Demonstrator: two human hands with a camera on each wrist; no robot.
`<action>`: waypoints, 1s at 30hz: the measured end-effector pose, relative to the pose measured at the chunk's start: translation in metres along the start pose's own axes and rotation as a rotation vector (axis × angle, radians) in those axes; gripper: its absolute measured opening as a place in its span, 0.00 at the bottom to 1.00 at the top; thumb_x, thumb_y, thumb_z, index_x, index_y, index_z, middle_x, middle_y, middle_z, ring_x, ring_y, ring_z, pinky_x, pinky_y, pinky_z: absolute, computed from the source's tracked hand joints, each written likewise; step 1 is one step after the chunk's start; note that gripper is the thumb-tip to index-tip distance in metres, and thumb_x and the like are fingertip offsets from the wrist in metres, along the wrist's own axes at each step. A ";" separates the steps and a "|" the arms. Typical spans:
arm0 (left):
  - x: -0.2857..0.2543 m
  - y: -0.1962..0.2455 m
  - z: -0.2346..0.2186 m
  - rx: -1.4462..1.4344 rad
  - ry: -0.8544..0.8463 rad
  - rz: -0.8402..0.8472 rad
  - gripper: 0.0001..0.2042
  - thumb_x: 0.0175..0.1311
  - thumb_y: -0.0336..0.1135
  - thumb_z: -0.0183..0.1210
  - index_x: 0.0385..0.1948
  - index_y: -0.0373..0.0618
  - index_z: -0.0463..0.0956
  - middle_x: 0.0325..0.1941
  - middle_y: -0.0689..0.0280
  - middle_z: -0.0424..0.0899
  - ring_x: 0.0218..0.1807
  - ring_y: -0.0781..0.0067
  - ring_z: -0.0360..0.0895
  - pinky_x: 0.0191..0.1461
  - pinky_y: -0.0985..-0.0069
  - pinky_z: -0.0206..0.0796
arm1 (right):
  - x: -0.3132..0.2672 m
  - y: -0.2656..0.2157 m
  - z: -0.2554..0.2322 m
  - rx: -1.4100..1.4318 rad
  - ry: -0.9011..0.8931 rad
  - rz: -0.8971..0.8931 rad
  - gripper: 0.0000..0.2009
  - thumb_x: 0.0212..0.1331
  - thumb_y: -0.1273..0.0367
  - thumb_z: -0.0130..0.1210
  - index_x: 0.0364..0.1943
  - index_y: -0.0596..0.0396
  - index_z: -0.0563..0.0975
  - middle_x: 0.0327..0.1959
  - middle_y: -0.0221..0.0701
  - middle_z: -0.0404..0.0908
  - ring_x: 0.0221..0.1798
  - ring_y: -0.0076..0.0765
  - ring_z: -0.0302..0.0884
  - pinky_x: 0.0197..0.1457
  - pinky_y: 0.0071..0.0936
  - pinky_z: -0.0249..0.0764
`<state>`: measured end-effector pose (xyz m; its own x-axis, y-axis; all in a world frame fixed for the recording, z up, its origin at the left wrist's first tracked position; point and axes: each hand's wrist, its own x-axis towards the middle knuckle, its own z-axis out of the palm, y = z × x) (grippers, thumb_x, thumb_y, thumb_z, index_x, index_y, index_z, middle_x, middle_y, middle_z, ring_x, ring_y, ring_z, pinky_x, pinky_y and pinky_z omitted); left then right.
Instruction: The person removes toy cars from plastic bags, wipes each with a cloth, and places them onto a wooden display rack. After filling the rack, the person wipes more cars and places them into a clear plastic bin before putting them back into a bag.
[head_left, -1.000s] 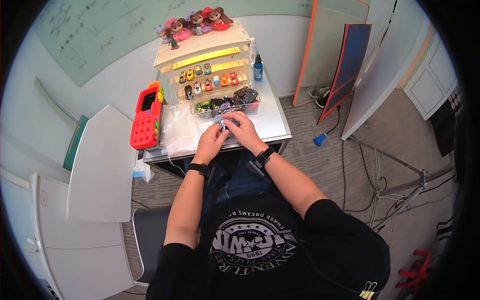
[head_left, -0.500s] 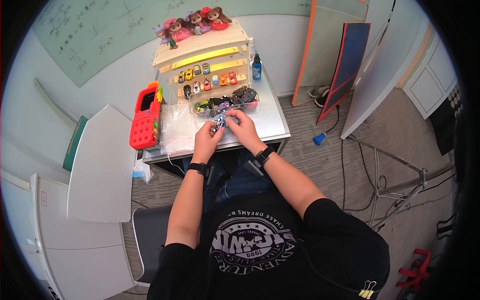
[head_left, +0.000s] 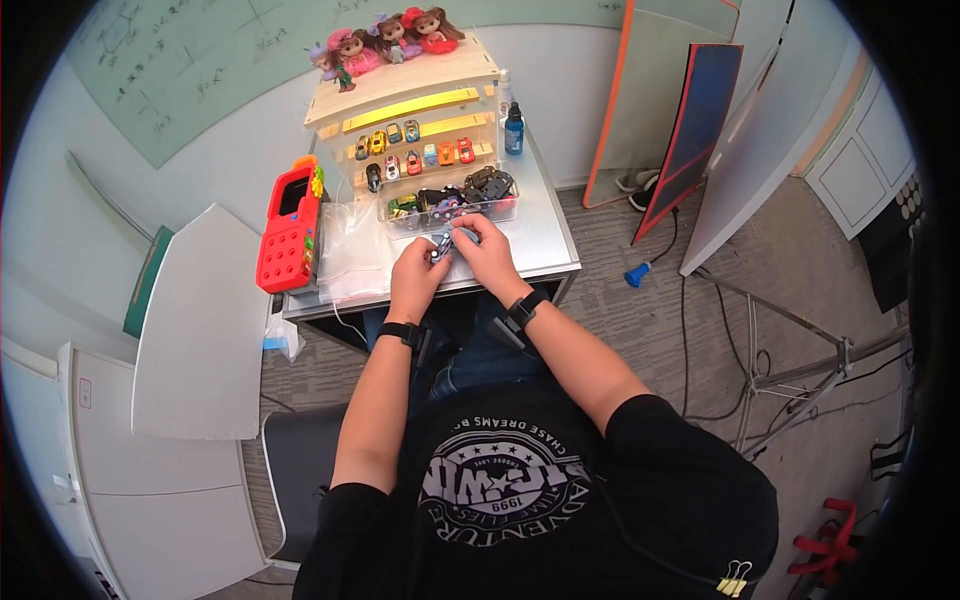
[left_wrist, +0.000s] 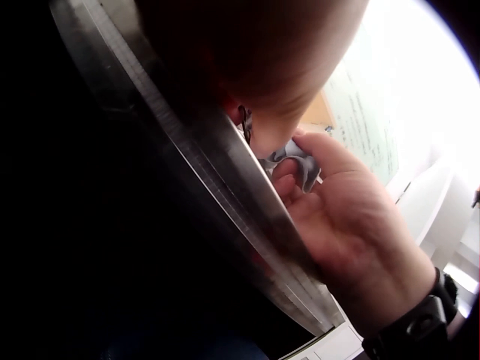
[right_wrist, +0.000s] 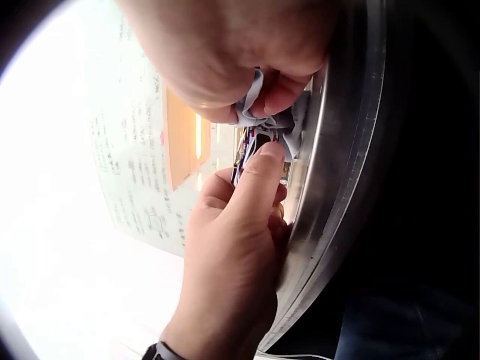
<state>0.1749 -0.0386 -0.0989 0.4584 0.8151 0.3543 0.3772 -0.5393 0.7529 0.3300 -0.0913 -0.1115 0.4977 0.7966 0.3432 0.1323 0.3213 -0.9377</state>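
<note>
Between its thumb and fingers my left hand pinches a small toy car, dark and white with purple bits, near the table's front edge. My right hand grips a grey-blue cloth right beside the car. In the right wrist view the cloth is bunched under curled fingers and meets one end of the car, while the left thumb lies along the car's side. The left wrist view shows a fold of cloth in the right hand; the car is mostly hidden there.
Just beyond the hands stands a clear plastic bin of toy vehicles. Behind it, a wooden rack carries rows of toy cars, with several dolls on top. A red toy case, a plastic bag and a blue bottle flank them.
A second ago both hands covered the car closely. Since then my left hand has tilted it into view, and the right fingers with the cloth have shifted to its right side.
</note>
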 end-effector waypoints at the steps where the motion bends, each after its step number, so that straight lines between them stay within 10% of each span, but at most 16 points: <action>1: -0.001 0.000 -0.001 0.002 0.006 0.006 0.14 0.60 0.36 0.72 0.36 0.39 0.77 0.26 0.64 0.77 0.27 0.73 0.72 0.34 0.73 0.67 | 0.000 0.000 0.000 -0.085 -0.013 -0.060 0.11 0.63 0.69 0.64 0.47 0.57 0.85 0.43 0.35 0.85 0.48 0.37 0.84 0.55 0.29 0.77; 14: 0.000 -0.003 0.002 0.062 0.043 -0.002 0.13 0.58 0.35 0.71 0.33 0.39 0.74 0.28 0.56 0.77 0.30 0.54 0.76 0.36 0.63 0.69 | -0.008 -0.020 -0.003 -0.242 -0.229 -0.180 0.09 0.64 0.70 0.63 0.46 0.57 0.86 0.42 0.34 0.84 0.48 0.34 0.82 0.52 0.29 0.77; 30: -0.002 -0.004 -0.003 -0.100 0.027 -0.039 0.12 0.63 0.33 0.71 0.38 0.37 0.78 0.25 0.64 0.78 0.27 0.76 0.72 0.34 0.75 0.69 | -0.007 -0.019 -0.003 -0.239 -0.231 -0.167 0.09 0.64 0.68 0.64 0.45 0.56 0.86 0.42 0.37 0.85 0.47 0.40 0.83 0.51 0.31 0.78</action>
<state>0.1699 -0.0369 -0.1010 0.4224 0.8411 0.3379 0.3112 -0.4846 0.8175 0.3266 -0.1042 -0.0961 0.2493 0.8464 0.4705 0.4057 0.3499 -0.8444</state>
